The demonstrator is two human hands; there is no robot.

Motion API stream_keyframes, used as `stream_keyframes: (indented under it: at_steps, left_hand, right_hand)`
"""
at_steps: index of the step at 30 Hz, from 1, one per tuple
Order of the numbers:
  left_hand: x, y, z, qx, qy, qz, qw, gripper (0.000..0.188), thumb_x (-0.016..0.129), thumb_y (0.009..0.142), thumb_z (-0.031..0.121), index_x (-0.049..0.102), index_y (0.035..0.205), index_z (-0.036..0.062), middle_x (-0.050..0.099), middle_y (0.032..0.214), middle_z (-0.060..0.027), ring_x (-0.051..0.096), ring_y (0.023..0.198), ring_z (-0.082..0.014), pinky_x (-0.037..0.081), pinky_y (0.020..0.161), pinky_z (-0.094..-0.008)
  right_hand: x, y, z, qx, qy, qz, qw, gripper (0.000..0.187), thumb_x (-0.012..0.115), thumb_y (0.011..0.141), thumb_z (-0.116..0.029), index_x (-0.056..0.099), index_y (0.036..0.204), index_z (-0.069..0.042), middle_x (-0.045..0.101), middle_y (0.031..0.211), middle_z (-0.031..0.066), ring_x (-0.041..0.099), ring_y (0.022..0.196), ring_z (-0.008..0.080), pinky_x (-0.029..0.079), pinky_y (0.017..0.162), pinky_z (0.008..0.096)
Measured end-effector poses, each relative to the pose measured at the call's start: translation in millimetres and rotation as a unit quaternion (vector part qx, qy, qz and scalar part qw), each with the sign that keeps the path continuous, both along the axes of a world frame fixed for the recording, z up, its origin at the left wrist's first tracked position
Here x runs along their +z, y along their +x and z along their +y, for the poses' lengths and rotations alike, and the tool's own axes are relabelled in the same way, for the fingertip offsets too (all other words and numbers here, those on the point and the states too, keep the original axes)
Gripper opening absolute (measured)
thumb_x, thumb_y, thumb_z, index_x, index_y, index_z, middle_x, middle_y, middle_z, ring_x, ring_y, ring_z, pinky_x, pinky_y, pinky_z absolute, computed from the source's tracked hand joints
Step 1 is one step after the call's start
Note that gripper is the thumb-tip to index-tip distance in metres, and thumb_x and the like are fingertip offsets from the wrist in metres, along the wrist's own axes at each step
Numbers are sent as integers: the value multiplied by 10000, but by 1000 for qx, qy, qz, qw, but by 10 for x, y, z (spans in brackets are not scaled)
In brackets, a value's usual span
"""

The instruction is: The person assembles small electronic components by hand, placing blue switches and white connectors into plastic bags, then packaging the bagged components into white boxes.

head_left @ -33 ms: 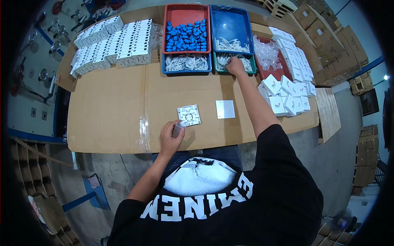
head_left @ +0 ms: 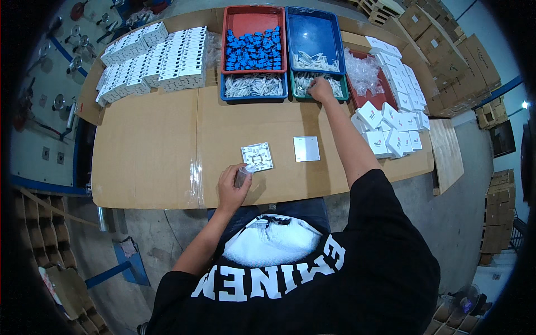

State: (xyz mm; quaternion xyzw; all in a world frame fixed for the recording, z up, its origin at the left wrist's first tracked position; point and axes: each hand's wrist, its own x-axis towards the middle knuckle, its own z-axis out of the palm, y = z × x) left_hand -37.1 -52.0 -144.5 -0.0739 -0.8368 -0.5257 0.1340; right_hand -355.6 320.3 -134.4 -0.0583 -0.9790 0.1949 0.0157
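My left hand (head_left: pixel 233 187) is closed around a small clear plastic bag (head_left: pixel 243 176), close to the lower corner of a white square plastic base (head_left: pixel 257 157) with moulded details. What the bag holds is too small to make out. At arm's length, my right hand (head_left: pixel 320 89) reaches into a green tray (head_left: pixel 305 99) of slim white pieces. Its fingers are bent down among them, and their tips are hidden. Between the two hands, a plain white square cover plate (head_left: pixel 306 149) lies on the cardboard-covered table (head_left: pixel 145 151).
Behind stand a red tray (head_left: pixel 254 14) of blue connectors, a blue tray (head_left: pixel 312 33) and a lower blue tray (head_left: pixel 253 99), both with white pieces. White boxes (head_left: pixel 184 61) are stacked at left, others (head_left: pixel 385 134) piled at right. Clear plastic bags (head_left: pixel 364 72) fill a red tray.
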Motion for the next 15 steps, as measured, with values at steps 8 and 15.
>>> stream_keyframes:
  at_steps: [8,15]
  left_hand:
    - [-23,27,-2,10,-2,3,1000,281,756,866,164,696,1114,46,685,975,-140,654,900,-315,507,809,-398]
    - [-65,-46,56,30,20,18,999,305,769,850,162,692,1119,39,685,983,-135,657,903,-304,515,812,-389]
  right_hand:
    - [152,100,195,-73,-164,100,979,600,914,714,-168,650,1227,-7,758,905,126,738,844,213,574,786,346]
    - [-114,-40,560,-15,-273,185,944,152,802,839,-122,777,957,-30,784,865,92,735,797,144,555,744,286]
